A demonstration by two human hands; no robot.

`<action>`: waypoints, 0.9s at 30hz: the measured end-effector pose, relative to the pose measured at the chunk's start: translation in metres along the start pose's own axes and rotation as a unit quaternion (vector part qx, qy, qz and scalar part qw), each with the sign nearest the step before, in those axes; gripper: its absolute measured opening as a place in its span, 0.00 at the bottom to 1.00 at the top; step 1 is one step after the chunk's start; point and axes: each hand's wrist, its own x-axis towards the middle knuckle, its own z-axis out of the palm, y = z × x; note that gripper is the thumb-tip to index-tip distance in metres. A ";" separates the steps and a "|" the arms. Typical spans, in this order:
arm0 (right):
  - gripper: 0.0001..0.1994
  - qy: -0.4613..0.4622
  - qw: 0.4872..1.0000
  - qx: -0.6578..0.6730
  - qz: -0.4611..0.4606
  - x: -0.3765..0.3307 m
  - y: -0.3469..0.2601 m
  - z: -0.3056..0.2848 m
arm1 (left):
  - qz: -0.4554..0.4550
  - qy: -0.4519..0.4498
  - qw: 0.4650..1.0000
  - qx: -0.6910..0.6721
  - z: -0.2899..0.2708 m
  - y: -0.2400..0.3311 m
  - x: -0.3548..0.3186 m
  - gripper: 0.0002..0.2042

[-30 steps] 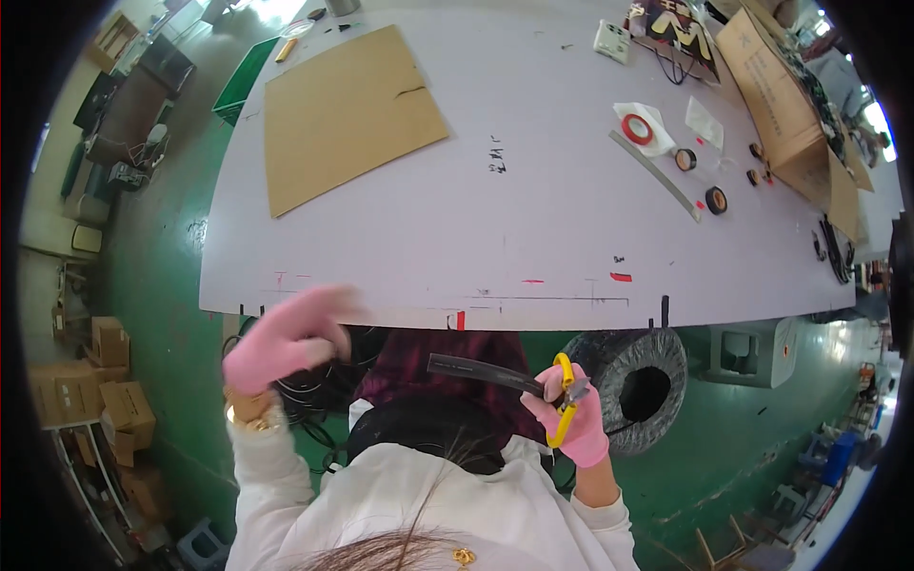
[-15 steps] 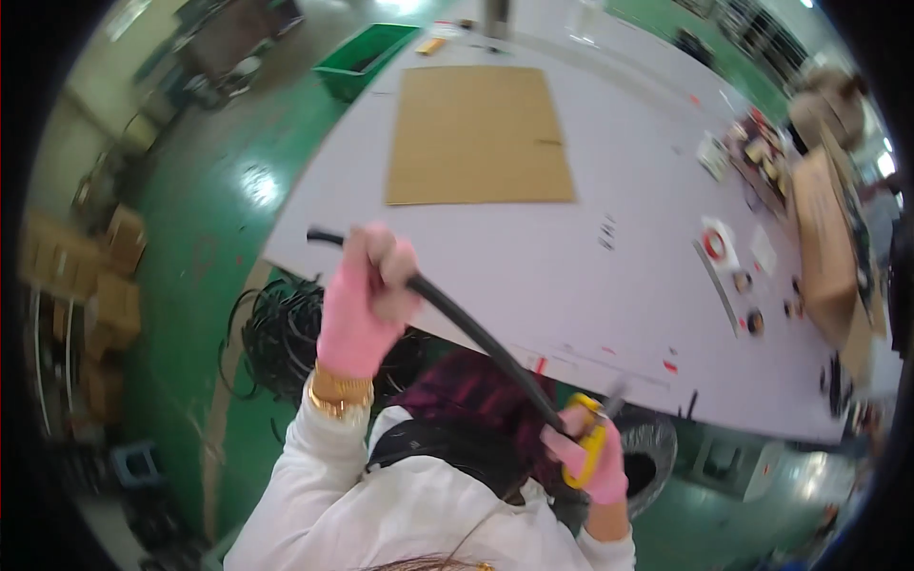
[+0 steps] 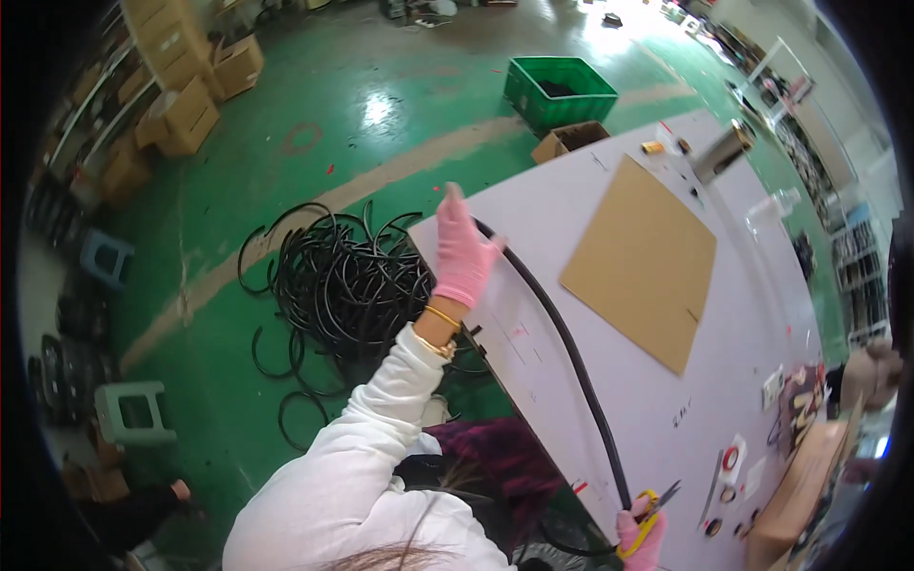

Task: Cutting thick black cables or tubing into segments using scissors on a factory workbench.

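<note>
"Handling the long, flexible, round black tube (image 3: 571, 352) well: what was called for?"

"An even pull, it was judged. The tube was laid in a shallow bow over the pale lilac, flat-topped table (image 3: 657, 447), to the left of the flat tan cardboard sheet (image 3: 647, 266) and apart from it. A straighter line would have been better obtained by gentle tension from both ends, with no twist put in."

"And how were the hands placed?"

"They were set well apart. The pink-gloved left hand (image 3: 462, 252) was positioned to the left of the cardboard sheet, with fingers extended and thumb spread. The tube was met near the thumb, but whether it was gripped there could not be told; a firm pinch would have been advised. By the pink-gloved right hand (image 3: 643, 544), on the near side of the sheet, the scissors with yellow loop handles (image 3: 655, 507) were clasped, and the tube was met by the same fingers."

"Was any risk seen in that?"

"Some. The blades were pointed away from the tube, which was judged sound, since its wall could have been nicked by a careless turn. Slack was also best steered clear of the tangled heap of curled black tubing (image 3: 347, 276) on the floor, farther left of the sheet, where snagging was judged likely."
</note>
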 end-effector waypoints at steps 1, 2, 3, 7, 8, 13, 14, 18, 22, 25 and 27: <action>0.12 -0.005 0.997 -0.062 -0.041 0.005 0.000 0.009 | 0.123 -0.004 0.968 0.220 0.000 0.012 0.000 0.21; 0.12 -0.014 0.989 -0.124 -0.085 0.011 0.002 0.016 | 0.233 -0.009 0.871 0.431 -0.001 0.017 -0.001 0.20; 0.13 -0.038 0.974 -0.199 -0.103 0.026 0.026 0.006 | 0.223 0.001 0.872 0.437 0.005 0.012 -0.003 0.20; 0.20 -0.067 0.910 -0.408 -0.039 0.031 0.004 0.028 | 0.242 -0.319 0.865 0.301 0.002 0.019 -0.008 0.10; 0.25 -0.085 0.878 -0.469 -0.031 0.036 0.006 0.032 | 0.211 -0.386 0.853 0.280 -0.003 0.028 -0.004 0.09; 0.15 -0.089 0.949 -0.301 0.021 0.052 0.020 0.019 | 0.229 -0.402 0.839 0.286 -0.026 0.015 0.024 0.21; 0.15 -0.092 0.948 -0.305 0.021 0.055 0.020 0.015 | 0.232 -0.403 0.834 0.297 -0.029 0.014 0.025 0.21; 0.20 -0.031 0.957 -0.278 0.076 0.054 0.015 0.006 | 0.225 -0.405 0.824 0.327 -0.041 0.013 0.042 0.23; 0.23 -0.026 0.956 -0.278 0.096 0.051 0.022 0.000 | 0.237 -0.415 0.822 0.308 -0.042 0.008 0.043 0.24; 0.23 -0.023 0.955 -0.284 0.082 0.054 0.028 0.000 | 0.237 -0.418 0.832 0.278 -0.047 0.007 0.043 0.24; 0.22 -0.030 0.978 -0.187 0.082 0.053 0.029 0.001 | 0.239 -0.419 0.834 0.267 -0.049 0.004 0.043 0.23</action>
